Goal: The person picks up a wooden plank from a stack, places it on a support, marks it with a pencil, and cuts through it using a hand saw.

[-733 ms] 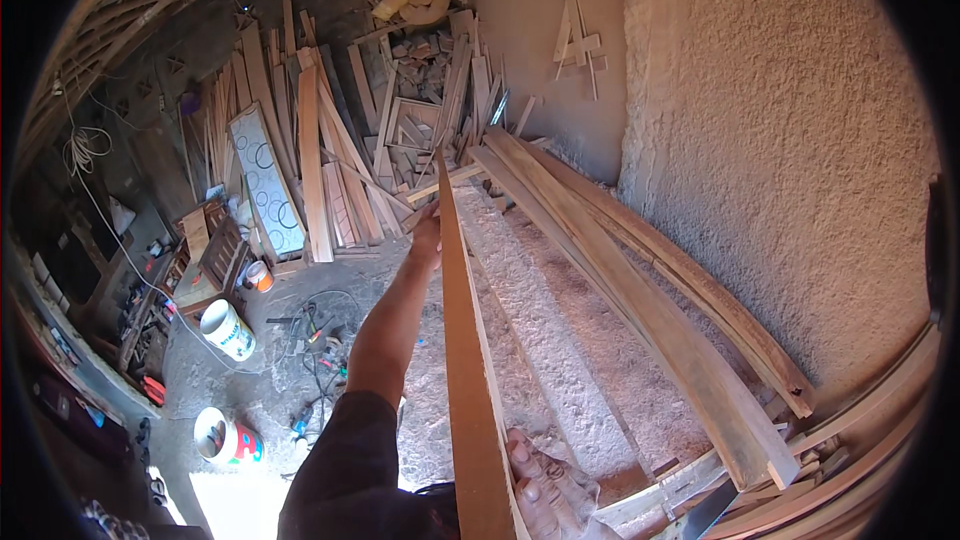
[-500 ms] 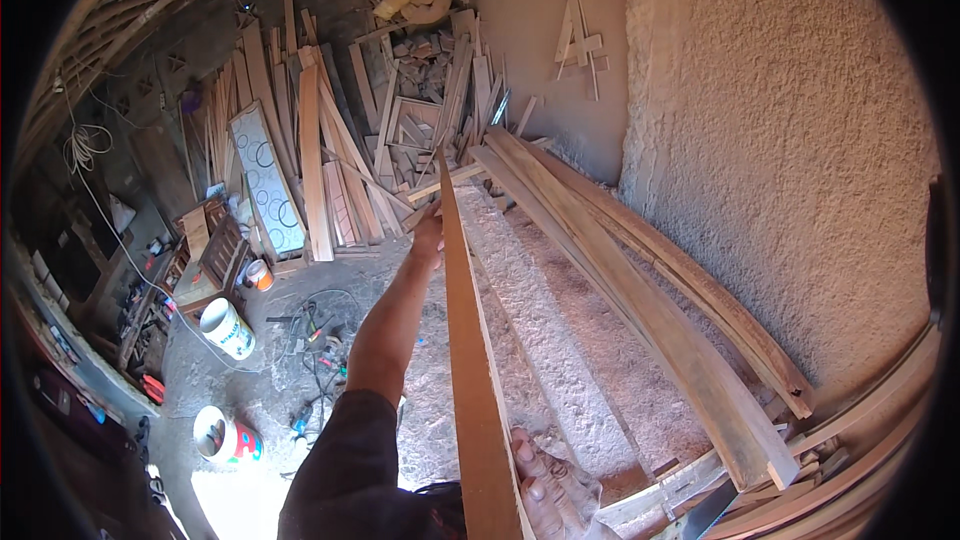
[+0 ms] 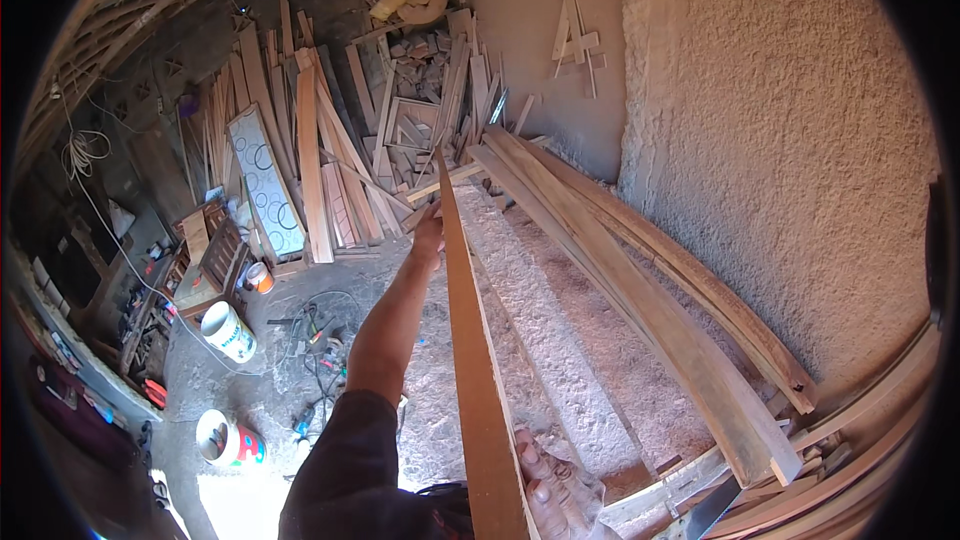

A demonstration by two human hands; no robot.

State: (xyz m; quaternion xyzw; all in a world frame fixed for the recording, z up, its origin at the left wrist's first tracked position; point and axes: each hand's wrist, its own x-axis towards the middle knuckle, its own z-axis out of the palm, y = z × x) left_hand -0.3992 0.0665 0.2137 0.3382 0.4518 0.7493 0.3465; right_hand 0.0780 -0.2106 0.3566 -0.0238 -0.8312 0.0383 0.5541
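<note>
A long wooden board stands on edge in front of me, its broad brown face to the left. It runs from the lower edge of the view away toward the far wood pile. With my arm stretched out, my left hand grips its far part from the left side; the board hides some of the fingers. Close to me, my right hand is closed on the right side of the board's near part, fingers curled against it. Beneath the board, a sawdust-covered beam lies lengthwise.
Several long planks lie to the right beside the rough wall. Upright boards lean at the back. On the left floor are two white buckets, a small orange-and-white bucket and tangled cables. A saw blade shows at lower right.
The whole view has shifted very slightly. Both hands keep their hold, and the board stays almost in the same place.
</note>
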